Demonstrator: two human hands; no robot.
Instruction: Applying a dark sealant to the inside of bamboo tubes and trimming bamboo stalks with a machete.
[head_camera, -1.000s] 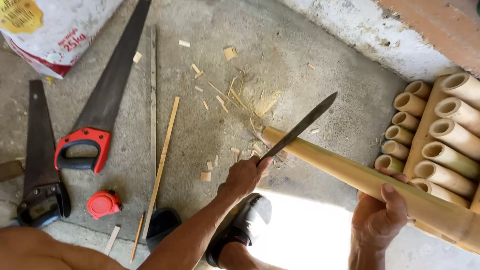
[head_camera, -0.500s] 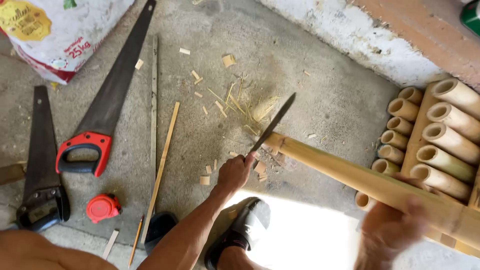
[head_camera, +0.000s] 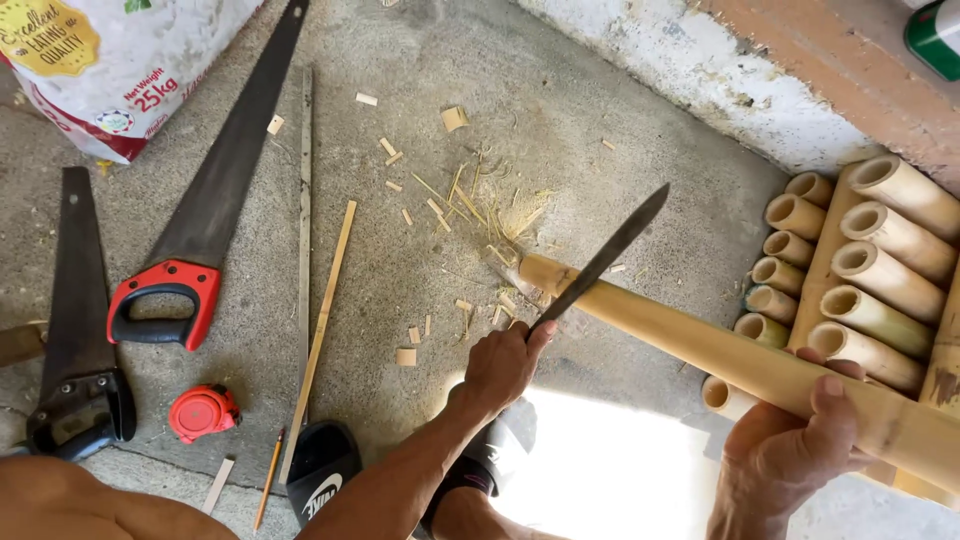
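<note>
A: What are the hands doing?

B: The left hand (head_camera: 503, 362) is clenched round the handle of a long knife (head_camera: 603, 259). The right hand (head_camera: 785, 452) is wrapped round a bamboo pole (head_camera: 700, 345), thumb on top.

A: Where does the pole lie from each hand?

B: It runs through the right hand's grip and slopes away up and to the left, its cut end just beyond the left hand, over the concrete floor (head_camera: 600, 110). Its long axis goes from lower right to upper left. The left hand is the nearer one to that cut end.

A: And the knife?

B: The blade points up and to the right from the left hand and crosses over the pole near the cut end. Whether the edge touches the bamboo cannot be told.

A: Anything else close by?

B: Chips (head_camera: 470, 190) lie on the floor beyond the left hand, two saws (head_camera: 200, 240) well to its left, and stacked bamboo pieces (head_camera: 860, 270) beyond the right hand.
</note>
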